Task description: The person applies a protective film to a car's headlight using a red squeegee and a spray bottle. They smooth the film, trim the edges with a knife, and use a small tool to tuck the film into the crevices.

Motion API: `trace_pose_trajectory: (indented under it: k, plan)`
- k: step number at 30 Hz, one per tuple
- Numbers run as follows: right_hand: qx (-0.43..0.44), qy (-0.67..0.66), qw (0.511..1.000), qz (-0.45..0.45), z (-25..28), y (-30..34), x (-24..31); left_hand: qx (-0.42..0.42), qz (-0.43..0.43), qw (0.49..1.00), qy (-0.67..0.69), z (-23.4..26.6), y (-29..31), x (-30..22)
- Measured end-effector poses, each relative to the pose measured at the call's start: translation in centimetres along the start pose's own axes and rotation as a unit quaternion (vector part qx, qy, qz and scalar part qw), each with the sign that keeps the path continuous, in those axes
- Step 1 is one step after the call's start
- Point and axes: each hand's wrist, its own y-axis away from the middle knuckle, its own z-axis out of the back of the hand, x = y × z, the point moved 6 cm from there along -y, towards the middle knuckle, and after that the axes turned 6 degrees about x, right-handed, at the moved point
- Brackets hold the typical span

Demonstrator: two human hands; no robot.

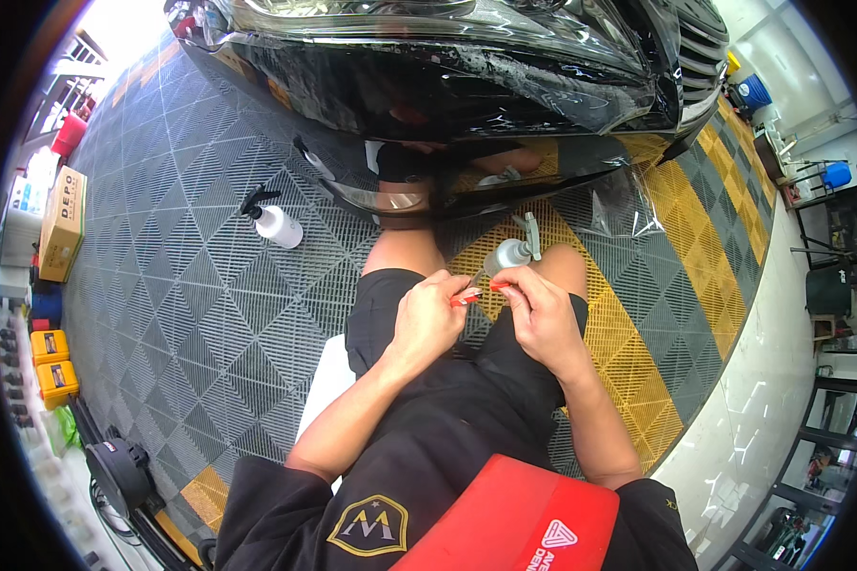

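Above my lap, both hands are closed close together at the fingertips. My left hand [428,319] pinches a slim red and dark tool [467,298], its exact kind too small to make out. Between the fingertips of my right hand [543,319] is a small red piece [497,285], just apart from that tool. Beyond my knees stands a spray bottle [509,255] with a pale trigger. In front of me is the black car bumper [390,90], with clear film [600,90] wrinkled over its right part and hanging off below.
A white spray bottle [278,226] with a black trigger stands on the grey and yellow tiled floor [209,314] at left. Along the left edge are a cardboard box [63,224], yellow cases [55,366] and a black machine [119,471]. Dark shelving [809,466] lines the right.
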Motion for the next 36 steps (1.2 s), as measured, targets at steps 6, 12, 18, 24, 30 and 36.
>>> trace_pose_trajectory:
  k: [6, 12, 18, 24, 30, 36]
  plan:
    - [0.007, 0.016, 0.999, 0.05, -0.6, 0.1, 0.2, 0.022, 0.007, 1.0, -0.002, 0.0, -0.2, -0.5]
    - [-0.009, -0.011, 1.0, 0.001, -1.2, 0.3, 0.0, 0.017, -0.001, 1.0, -0.004, -0.3, -0.1, -0.3]
    - [-0.005, -0.035, 0.999, -0.028, -1.4, 0.7, -0.6, 0.036, 0.009, 0.999, 0.003, -0.9, -0.1, 0.2]
    - [0.014, -0.068, 0.997, -0.041, -2.3, 1.2, -1.2, 0.038, 0.035, 0.998, 0.022, -1.3, -0.1, 0.8]
    - [-0.015, -0.052, 0.997, -0.056, -3.6, 1.5, -1.2, 0.07, 0.049, 0.996, 0.024, -1.4, -0.4, 0.3]
    - [-0.074, -0.006, 0.997, 0.019, -3.7, 1.0, 0.8, 0.034, -0.012, 0.997, 0.075, -0.9, -0.7, -0.4]
